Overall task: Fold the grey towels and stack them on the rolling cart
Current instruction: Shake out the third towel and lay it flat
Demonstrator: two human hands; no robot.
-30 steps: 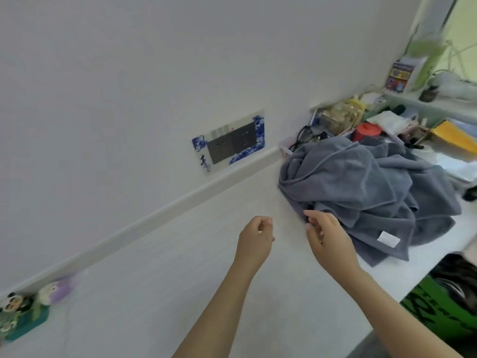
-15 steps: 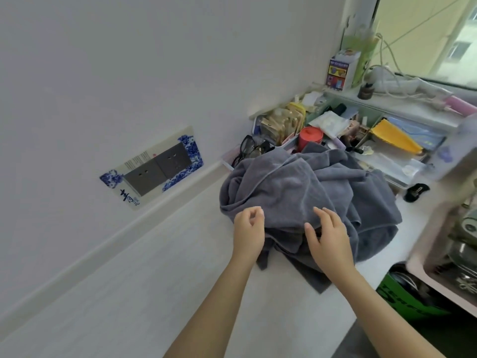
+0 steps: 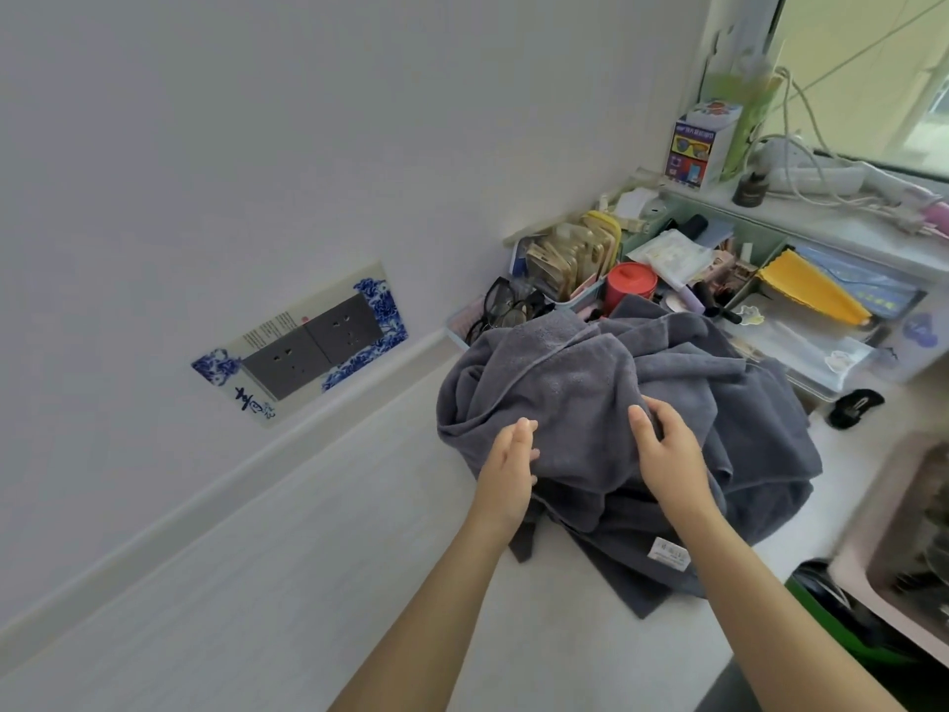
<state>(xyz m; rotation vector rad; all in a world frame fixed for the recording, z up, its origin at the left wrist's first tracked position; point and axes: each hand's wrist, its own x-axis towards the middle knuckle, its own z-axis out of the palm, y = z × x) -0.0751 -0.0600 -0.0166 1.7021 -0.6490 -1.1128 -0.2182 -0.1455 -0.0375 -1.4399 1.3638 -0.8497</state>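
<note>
Towels: grey towels [image 3: 616,403] lie crumpled in a heap on the white desk [image 3: 308,583], below the cluttered organiser [image 3: 719,280].
Left hand [image 3: 506,467]: fingers straight, touching the heap's near edge.
Right hand [image 3: 667,454]: fingers loosely curved, resting on top; grip unclear.

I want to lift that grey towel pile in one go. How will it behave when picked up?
Probably floppy: the grey towels lie crumpled in soft folds, so they would sag and trail. Likely bulky rather than heavy. A loose corner with a white label hangs out and may drag on the counter.
</note>
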